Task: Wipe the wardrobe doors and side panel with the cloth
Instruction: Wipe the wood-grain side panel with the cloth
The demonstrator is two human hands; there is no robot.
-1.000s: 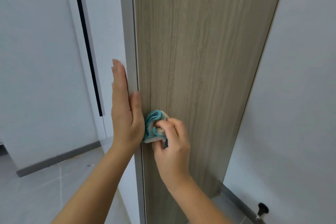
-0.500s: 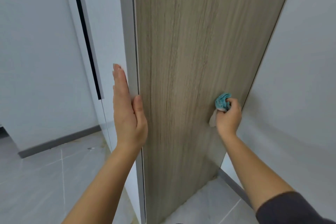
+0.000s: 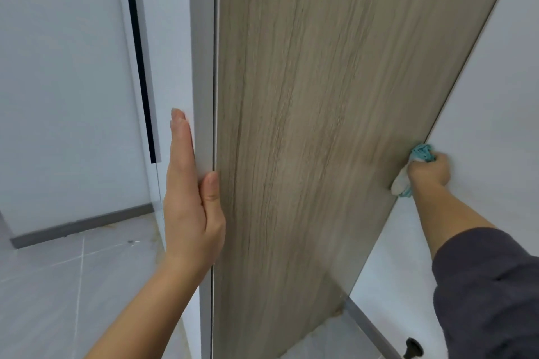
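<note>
1. Tall light-brown wood-grain laminate side panel [image 3: 320, 125]: long axis vertical, running out of view at the top and down to the floor. The front edge lies to the left and the rear edge meets the wall at right.
2. Plain white wall [image 3: 495, 81]: butts against the panel's rear edge.
3. White wardrobe door [image 3: 172, 38] with a narrow black vertical strip [image 3: 140, 67]: meets the panel at the front corner.
4. Grey tiled floor [image 3: 73, 285].
5. Dark grey sleeve [image 3: 490, 285] on the right arm.
6. Left hand [image 3: 189, 198]: fingers straight and together, laid flat on the door face at the front corner, thumb on the panel side. It holds nothing.
7. Right hand [image 3: 428, 172]: fingers curled round the cloth, pressing it at the panel's rear edge, beside the wall.
8. Bunched turquoise-and-white cloth [image 3: 421, 153]: in the right hand, roughly mid-height in view. It lies far across the panel from the left hand, so only the right hand can work it. Panel surface stretches above, below and leftward, so the next stroke probably follows the vertical axis or returns left.
9. Small black floor doorstop [image 3: 412, 348].

Brands, labels, writing: none legible.
</note>
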